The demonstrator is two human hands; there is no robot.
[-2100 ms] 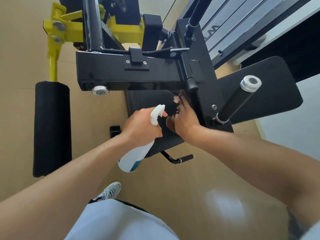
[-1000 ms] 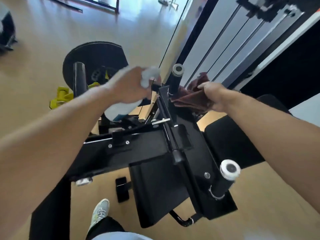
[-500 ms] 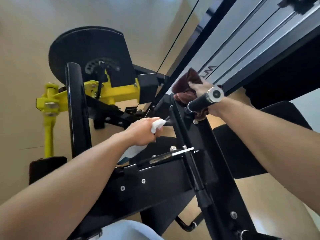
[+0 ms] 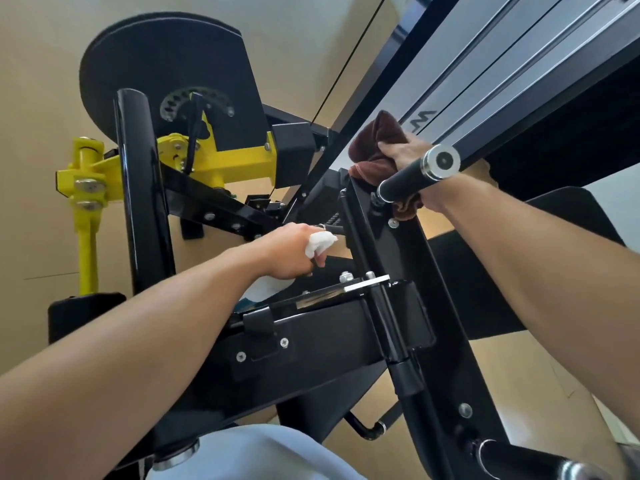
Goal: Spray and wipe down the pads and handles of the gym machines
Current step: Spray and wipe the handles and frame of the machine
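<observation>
The right hand (image 4: 410,157) clutched a brown cloth (image 4: 375,143) behind the far handle (image 4: 412,176); the left hand (image 4: 294,251) gripped a spray bottle (image 4: 268,289).

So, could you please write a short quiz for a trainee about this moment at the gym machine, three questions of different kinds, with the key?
1. True or false: the left hand holds the spray bottle.
2. Multiple choice: the brown cloth is gripped by
A. the left hand
B. the right hand
C. no hand, it hangs on the yellow bracket
3. Fill in: the black handle nearest the cloth has a shiny ____ end cap.

Key: 1 true; 2 B; 3 metal
</observation>
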